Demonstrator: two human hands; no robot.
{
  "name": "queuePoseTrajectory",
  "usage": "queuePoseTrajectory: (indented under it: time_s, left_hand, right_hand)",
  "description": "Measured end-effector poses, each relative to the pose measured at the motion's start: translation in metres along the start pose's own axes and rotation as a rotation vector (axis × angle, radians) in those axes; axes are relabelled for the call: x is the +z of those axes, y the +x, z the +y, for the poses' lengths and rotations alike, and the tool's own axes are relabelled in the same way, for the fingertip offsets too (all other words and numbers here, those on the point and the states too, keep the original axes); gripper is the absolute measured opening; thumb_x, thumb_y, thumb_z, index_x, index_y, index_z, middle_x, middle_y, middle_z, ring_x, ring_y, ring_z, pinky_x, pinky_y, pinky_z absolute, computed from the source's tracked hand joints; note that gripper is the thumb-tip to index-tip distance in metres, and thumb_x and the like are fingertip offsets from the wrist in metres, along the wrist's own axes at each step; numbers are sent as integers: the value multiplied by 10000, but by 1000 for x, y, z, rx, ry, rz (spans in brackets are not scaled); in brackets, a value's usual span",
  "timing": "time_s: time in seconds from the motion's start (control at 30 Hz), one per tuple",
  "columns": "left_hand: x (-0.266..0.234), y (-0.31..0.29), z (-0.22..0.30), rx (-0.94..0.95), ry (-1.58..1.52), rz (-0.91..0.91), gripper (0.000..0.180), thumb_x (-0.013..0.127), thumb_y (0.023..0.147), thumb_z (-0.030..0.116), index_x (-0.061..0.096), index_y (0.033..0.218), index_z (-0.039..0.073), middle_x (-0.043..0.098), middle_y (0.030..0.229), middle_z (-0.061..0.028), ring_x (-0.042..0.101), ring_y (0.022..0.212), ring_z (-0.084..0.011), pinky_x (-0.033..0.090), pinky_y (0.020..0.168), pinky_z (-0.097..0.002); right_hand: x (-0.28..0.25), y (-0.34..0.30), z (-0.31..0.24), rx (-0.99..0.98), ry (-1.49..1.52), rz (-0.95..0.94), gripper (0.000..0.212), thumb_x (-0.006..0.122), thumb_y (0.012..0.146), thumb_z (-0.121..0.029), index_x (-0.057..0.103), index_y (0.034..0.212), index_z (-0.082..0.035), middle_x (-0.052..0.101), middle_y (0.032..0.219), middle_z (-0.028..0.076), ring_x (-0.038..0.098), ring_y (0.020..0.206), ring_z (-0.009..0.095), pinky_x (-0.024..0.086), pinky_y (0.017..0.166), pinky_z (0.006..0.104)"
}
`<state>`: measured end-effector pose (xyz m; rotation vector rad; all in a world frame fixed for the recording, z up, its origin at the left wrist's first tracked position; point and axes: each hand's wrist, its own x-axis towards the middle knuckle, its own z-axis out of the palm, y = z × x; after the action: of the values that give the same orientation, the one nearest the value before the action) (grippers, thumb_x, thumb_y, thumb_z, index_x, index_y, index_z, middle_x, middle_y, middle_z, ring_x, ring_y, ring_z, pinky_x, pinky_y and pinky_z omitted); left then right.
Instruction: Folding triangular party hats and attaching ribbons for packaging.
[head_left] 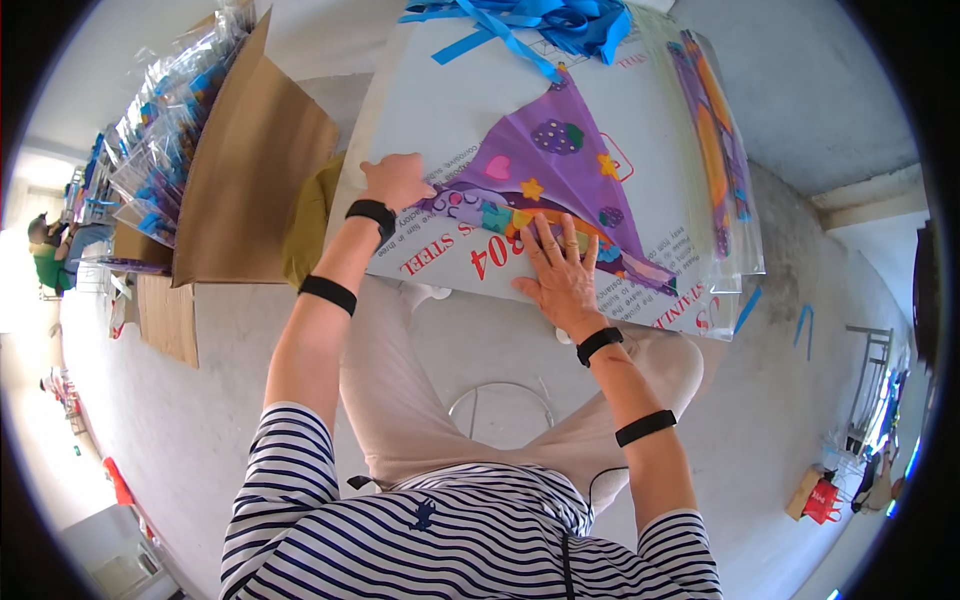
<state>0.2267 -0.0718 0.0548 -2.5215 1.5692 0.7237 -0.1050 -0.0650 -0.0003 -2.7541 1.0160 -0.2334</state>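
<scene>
A purple triangular sheet (pixel 530 160) printed with berries, stars and a heart lies on the white board in front of me; it looks like a folded kite. Its near edge shows a band of other coloured print. At the left corner of the kite, my left hand (pixel 395 179) is closed, its fingertips bent down on the tip. My right hand (pixel 562 275) lies flat with fingers spread, pressing on the near edge of the kite. Blue ribbons (pixel 560 25) are heaped at the board's far edge, beyond both hands.
Clear plastic sleeves (pixel 748 200) with long folded colourful pieces lie along the board's right side. A cardboard box (pixel 250 170) packed with clear-bagged items stands at the left. Blue strips (pixel 805 328) and a red bag (pixel 822 500) are on the floor at right.
</scene>
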Motion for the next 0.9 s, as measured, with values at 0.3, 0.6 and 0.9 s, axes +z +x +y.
queuePoseTrajectory:
  time_s: [0.3,0.6,0.9]
  left_hand:
    - [108,-104,61,578,146,545,779,758,846,468,493,1492,123,342,1631,-114,279,1536,-304,185,1153,-744]
    - [94,-76,10,315,86,496,872,650,840,684,408,1581,295,237,1698,-90,183,1564,-393,146,1088,-834]
    - [104,-90,86,623,-110,446,698,554,995,541,461,1537,112,342,1654,-94,294,1530,-332,166,1200,-676]
  right_hand:
    - [2,0,1,23,3,-11,818,660,916,-555,371,1604,-220,237,1703,23,105,1587,375,103,1176,754]
    - [-3,0,-1,8,-1,-3,815,665,913,-536,375,1602,-210,222,1709,40,96,1589,371,105,1172,759]
    - [10,2,0,11,19,51,813,629,924,-552,360,1611,-213,213,1716,57,103,1592,367,84,1181,744]
